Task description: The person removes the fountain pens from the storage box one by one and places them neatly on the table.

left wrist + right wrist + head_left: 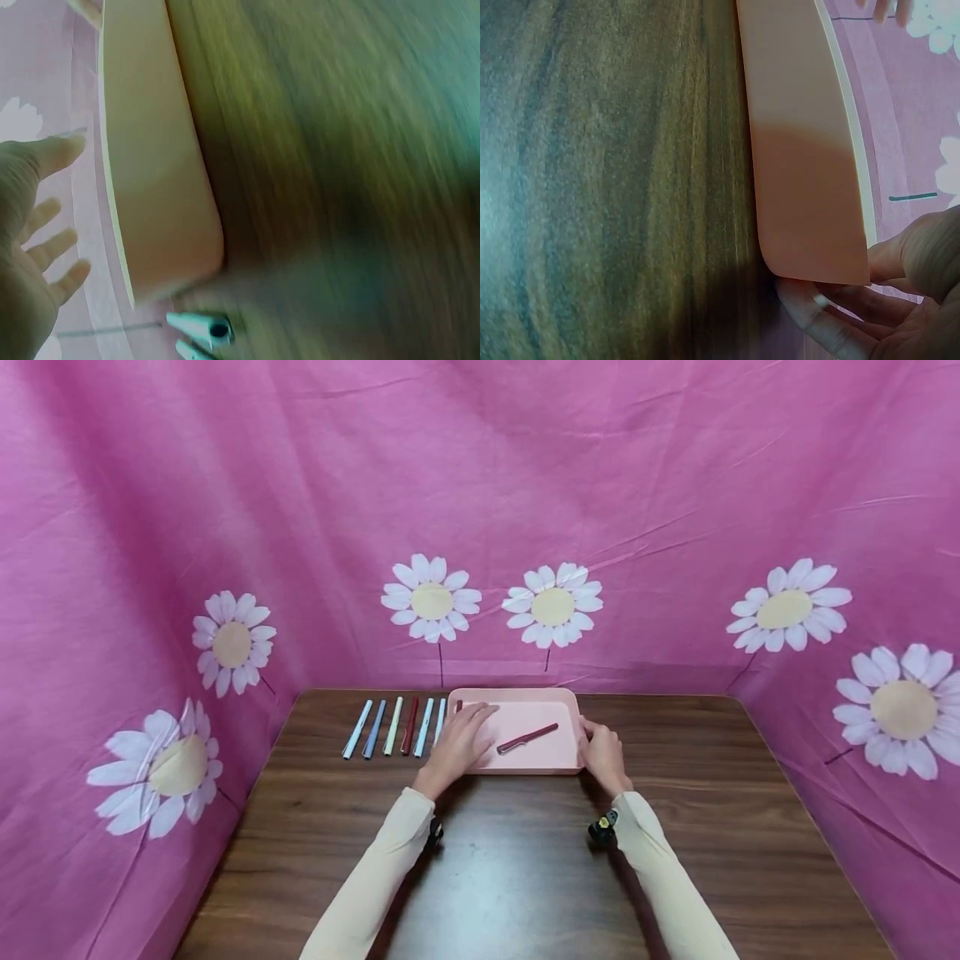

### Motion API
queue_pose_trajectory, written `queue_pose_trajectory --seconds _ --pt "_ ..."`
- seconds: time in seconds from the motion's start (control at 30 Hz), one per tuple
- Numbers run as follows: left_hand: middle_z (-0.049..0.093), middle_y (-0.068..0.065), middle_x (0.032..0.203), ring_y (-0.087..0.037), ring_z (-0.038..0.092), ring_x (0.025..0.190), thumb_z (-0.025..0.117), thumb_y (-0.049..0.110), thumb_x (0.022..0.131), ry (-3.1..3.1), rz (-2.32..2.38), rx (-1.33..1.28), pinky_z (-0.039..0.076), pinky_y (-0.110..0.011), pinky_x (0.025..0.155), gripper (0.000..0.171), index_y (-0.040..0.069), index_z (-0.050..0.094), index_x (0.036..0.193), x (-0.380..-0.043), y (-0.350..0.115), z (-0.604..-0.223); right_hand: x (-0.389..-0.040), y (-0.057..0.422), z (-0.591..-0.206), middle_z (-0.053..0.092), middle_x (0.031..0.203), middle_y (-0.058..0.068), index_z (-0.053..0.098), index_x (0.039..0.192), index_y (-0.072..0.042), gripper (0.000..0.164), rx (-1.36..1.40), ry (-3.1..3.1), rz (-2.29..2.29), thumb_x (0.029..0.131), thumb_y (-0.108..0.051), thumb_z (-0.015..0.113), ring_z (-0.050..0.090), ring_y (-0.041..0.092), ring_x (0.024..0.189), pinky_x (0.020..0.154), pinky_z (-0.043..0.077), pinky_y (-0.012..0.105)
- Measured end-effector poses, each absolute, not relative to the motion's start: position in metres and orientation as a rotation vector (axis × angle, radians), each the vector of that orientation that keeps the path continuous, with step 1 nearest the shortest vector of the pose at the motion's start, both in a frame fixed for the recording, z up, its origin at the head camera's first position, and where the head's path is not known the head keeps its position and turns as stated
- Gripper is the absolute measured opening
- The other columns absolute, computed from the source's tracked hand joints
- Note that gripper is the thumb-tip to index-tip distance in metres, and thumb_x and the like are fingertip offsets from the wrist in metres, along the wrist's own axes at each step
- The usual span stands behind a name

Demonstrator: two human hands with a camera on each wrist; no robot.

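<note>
A pink tray [525,768] stands at the back of the table, with a dark red pen [528,739] lying aslant in it. My left hand [461,739] is over the tray's left part, fingers apart and holding nothing in the left wrist view. It mostly hides a second dark red piece [459,704] near the tray's left end. At the other end, my right hand [602,752] grips the tray's right wall, thumb at the rim and fingers curled low on the outside in the right wrist view.
Left of the tray, several capped pens lie in a row: light blue [357,729], blue [374,729], pale green [393,725], dark red [409,725] and more light blue [423,727]. A pink curtain [637,527] with daisies surrounds the wooden table [712,827].
</note>
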State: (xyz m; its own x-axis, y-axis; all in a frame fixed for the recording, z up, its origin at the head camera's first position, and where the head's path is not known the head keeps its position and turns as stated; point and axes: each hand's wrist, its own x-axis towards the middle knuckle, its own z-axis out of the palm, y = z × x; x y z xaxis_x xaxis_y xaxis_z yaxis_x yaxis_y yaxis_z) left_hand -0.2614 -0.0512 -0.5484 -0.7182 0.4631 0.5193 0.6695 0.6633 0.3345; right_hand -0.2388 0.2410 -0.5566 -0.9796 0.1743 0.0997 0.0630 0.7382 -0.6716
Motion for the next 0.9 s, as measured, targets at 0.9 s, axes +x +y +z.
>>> queue_pose_trajectory --seconds 0.9 --pt "0.072 -0.009 0.106 -0.028 0.069 0.098 0.078 0.019 0.094 -2.922 -0.537 -0.840 0.056 -0.043 0.078 0.039 0.011 0.070 0.131 -0.250 -0.008 -0.555 -0.240 0.240 -0.561 0.065 0.130 0.032 0.065 0.137 0.004 0.043 -0.136 -2.742 1.069 0.095 0.000 0.057 0.066 0.051 0.099 0.088 0.050 0.066"
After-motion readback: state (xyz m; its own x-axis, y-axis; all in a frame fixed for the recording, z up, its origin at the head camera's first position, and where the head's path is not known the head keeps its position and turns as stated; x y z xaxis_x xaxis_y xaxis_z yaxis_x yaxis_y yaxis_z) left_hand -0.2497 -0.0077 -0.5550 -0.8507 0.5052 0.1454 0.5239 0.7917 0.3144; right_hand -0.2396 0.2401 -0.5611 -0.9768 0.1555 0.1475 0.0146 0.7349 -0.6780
